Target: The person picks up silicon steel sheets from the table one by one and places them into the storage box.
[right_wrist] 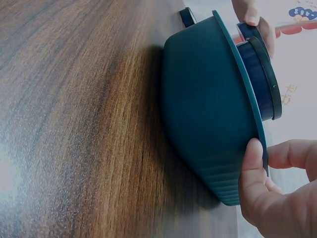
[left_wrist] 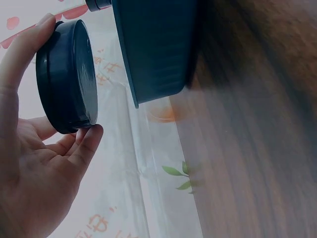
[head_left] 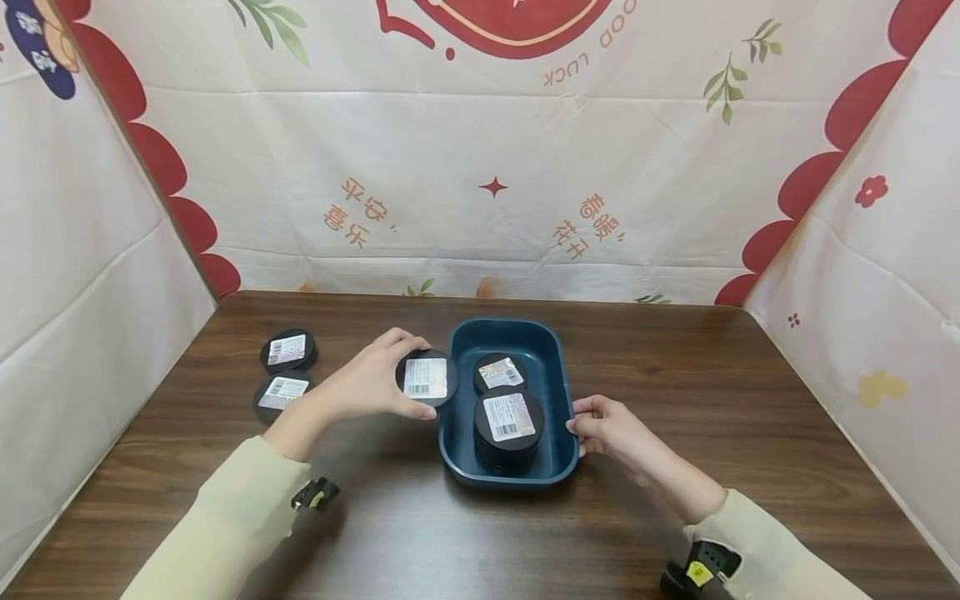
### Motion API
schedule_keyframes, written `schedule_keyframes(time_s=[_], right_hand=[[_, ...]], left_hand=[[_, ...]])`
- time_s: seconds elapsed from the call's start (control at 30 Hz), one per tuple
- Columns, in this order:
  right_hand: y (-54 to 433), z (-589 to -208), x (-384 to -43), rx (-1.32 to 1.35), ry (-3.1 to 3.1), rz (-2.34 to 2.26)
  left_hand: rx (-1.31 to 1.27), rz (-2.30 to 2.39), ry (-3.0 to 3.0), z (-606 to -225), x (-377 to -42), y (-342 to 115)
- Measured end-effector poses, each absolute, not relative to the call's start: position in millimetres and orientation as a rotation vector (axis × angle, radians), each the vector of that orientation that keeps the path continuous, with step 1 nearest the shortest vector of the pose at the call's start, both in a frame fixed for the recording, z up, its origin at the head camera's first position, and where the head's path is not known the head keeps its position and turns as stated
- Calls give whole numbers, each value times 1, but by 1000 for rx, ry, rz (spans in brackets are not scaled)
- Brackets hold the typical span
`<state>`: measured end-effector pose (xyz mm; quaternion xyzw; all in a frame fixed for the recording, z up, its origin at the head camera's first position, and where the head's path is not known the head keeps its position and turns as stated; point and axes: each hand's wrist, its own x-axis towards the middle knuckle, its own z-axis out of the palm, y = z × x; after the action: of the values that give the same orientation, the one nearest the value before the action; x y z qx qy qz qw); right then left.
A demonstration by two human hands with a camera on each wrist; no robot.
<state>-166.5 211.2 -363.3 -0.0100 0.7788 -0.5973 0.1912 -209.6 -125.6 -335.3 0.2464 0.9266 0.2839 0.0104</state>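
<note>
My left hand (head_left: 367,381) grips a round, flat black tin (head_left: 425,379) by its edges, thumb and fingers on opposite sides, above the left rim of a dark blue tray (head_left: 553,467). A white barcode label faces up on it. In the left wrist view the held tin (left_wrist: 64,74) hangs apart from the tray (left_wrist: 153,54). My right hand (head_left: 611,433) pinches the tray's right rim; the right wrist view shows the thumb (right_wrist: 253,163) against the outer wall. Inside the tray stand a stack of black tins (head_left: 510,417) and, behind it, another labelled tin (head_left: 500,372).
Left of the tray, behind my left forearm, are two more labelled black tins, a rear one (head_left: 288,350) and a nearer one (head_left: 279,395) partly hidden by the wrist. Everything stands on a brown wooden table (head_left: 675,358), with a printed white cloth (head_left: 450,142) behind it.
</note>
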Motion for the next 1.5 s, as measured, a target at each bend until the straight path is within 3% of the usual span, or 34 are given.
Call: schedule_keyframes(time_s=[1.5], right_hand=[[212,-364,-166,-30,2182,-1691]], left_hand=[[850,732,2817,-333,-260,-52]])
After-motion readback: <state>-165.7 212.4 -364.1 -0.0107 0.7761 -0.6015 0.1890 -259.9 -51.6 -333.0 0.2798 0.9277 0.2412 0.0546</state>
